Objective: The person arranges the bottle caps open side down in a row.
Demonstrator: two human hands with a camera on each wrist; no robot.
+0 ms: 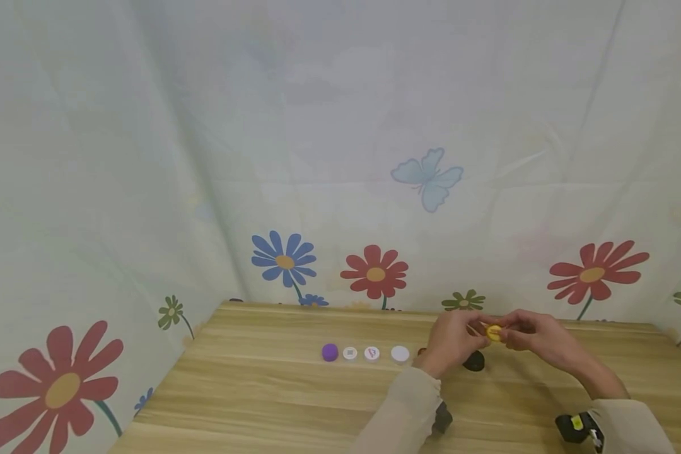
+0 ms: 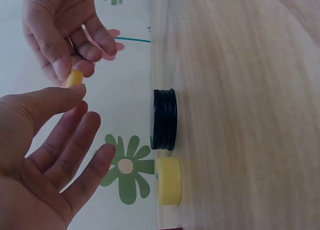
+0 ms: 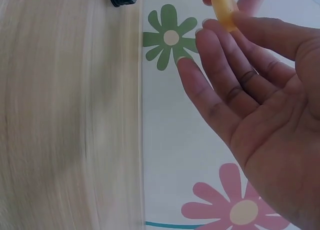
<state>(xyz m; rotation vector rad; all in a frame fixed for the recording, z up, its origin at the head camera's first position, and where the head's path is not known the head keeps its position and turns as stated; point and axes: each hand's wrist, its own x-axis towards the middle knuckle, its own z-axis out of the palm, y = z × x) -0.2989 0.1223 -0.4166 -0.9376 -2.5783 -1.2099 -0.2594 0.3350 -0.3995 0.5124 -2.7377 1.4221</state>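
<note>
A small round yellow cap (image 1: 494, 333) is pinched between both hands, held up above the table. My left hand (image 1: 451, 340) grips its left side with thumb and fingertips, the remaining fingers spread loosely. From the right, my right hand (image 1: 539, 337) pinches the same cap; the right wrist view shows the thumb against the yellow cap (image 3: 224, 10) and the other fingers extended. Below them on the table lies a black ridged cap (image 2: 165, 119). Beside it in the left wrist view stands another, paler yellow cap (image 2: 170, 181), which the left hand hides in the head view.
Left of the hands, a row holds a purple cap (image 1: 330, 352), two white caps with printed tops (image 1: 349, 354) and a plain white cap (image 1: 400, 354). A reddish cap edge (image 1: 422, 351) peeks out by the left wrist. A flowered cloth (image 1: 318, 189) hangs behind the wooden table (image 1: 250, 391).
</note>
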